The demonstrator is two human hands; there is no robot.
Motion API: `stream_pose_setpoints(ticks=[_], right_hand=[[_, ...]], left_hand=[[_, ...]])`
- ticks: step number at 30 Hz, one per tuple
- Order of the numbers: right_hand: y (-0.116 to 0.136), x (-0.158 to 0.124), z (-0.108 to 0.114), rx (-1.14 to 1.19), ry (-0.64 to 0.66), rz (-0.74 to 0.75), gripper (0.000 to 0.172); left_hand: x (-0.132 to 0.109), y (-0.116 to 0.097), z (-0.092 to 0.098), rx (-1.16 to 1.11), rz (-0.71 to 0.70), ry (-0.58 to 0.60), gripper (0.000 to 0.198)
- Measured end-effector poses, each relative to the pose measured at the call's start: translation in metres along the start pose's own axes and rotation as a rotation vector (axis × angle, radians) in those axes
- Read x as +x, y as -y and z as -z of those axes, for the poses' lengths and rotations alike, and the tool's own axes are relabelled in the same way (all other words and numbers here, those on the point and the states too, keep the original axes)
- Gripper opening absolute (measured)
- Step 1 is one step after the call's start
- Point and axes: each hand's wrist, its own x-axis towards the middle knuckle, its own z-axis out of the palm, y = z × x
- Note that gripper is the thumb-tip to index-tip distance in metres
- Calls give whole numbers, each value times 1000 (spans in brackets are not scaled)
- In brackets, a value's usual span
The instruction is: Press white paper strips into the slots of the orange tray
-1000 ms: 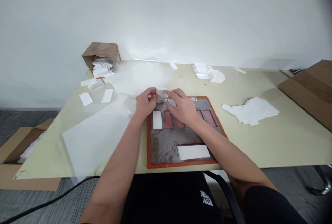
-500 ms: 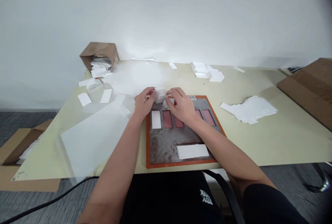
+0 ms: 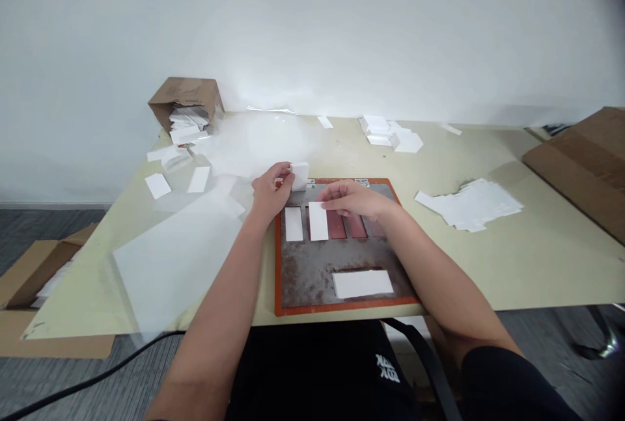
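A grey metal plate with an orange rim (image 3: 312, 271) lies at the table's near edge, with a row of red slots across its upper part. White cards fill the two leftmost slots (image 3: 294, 224) (image 3: 318, 220). A larger white card (image 3: 362, 283) lies in the plate's lower recess. My left hand (image 3: 270, 190) pinches a small stack of white cards (image 3: 299, 176) at the plate's top left corner. My right hand (image 3: 352, 200) hovers over the red slots, fingertips at the top of the second card, fingers loosely extended.
A clear plastic sheet (image 3: 176, 258) lies left of the plate. A tipped cardboard box (image 3: 185, 99) spills white cards at the back left. More white cards sit at the back (image 3: 390, 135) and right (image 3: 471, 204). Flat cardboard (image 3: 581, 167) lies far right.
A card now sits in the second slot, which was bare red before. My right hand moved from the stack down over the slots. My left hand kept the stack.
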Motion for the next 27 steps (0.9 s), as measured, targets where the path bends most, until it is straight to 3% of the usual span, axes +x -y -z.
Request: stream_pose_setpoints(ticks=[19, 27], right_hand=[[-7, 5, -4, -23, 14, -63, 21], [-2, 2, -7, -142, -90, -4, 17]], left_hand=[[0, -2, 0, -4, 12, 5, 21], [0, -2, 0, -8, 10, 8, 21]])
